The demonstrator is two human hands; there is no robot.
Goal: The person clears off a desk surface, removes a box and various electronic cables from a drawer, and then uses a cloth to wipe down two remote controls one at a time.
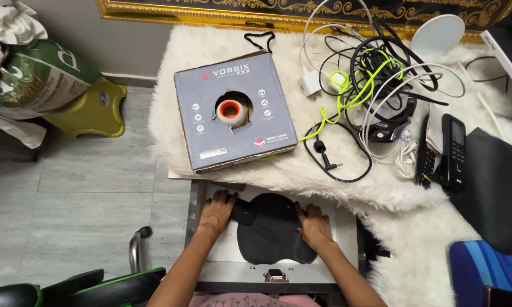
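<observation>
Left hand [216, 211] and right hand [314, 223] lie open, palms flat on the black pad [273, 230] in the white tray [344, 227]; grey box [233, 111] sits beyond

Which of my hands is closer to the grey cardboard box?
Left. The left hand lies just below the grey cardboard box, on the black pad; the right hand sits farther right.

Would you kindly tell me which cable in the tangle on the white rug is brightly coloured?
The neon yellow-green cable; the other cables around it are black or white.
</observation>
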